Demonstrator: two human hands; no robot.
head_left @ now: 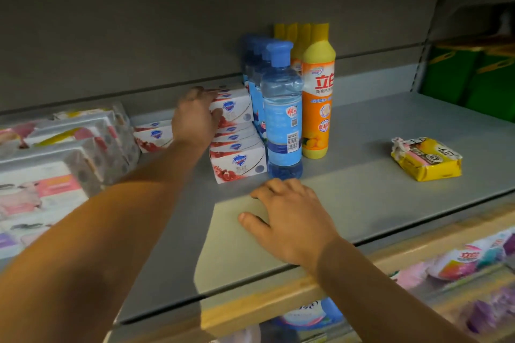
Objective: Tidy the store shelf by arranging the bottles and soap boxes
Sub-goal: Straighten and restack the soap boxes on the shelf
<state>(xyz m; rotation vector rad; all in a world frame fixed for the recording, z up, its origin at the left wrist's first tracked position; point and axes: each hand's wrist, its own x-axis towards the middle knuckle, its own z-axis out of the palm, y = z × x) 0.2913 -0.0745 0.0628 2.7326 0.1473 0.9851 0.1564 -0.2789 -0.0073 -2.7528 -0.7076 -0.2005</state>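
Note:
White and red soap boxes are stacked on the grey shelf [376,181]. My left hand [195,117] grips the top soap box [237,108] of the stack, thumb on its front face. More soap boxes [239,161] lie beneath it, and another soap box [153,136] sits to the left. Right of the stack stands a row of blue bottles [282,120], then a row of yellow and orange bottles [317,103]. My right hand [289,220] rests flat on the shelf near its front edge, fingers spread, holding nothing.
Wrapped tissue packs [55,153] fill the shelf's left end. A yellow wrapped soap bar [426,159] lies alone on the right. Green packages [468,75] sit on the neighbouring shelf unit at far right. Colourful packages [459,262] show on the shelf below.

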